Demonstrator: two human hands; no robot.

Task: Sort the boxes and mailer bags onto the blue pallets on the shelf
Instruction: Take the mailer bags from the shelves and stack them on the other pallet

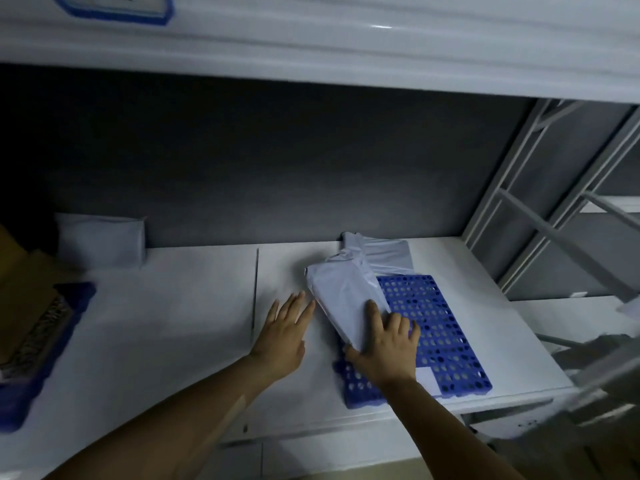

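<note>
Both arms reach forward over the white shelf (173, 323). Left hand (282, 336) lies flat, palm down, fingers straight, tips just beside the left edge of the grey mailer bag (343, 296). Right hand (388, 348) holds that bag's near end: thumb along the near edge, index finger on top, other fingers curled over its right side. The bag lies tilted on the blue pallet (446, 327), overlapping a second mailer bag (384, 254) behind. The left pallet (52, 341) carries cardboard boxes (24, 289).
</note>
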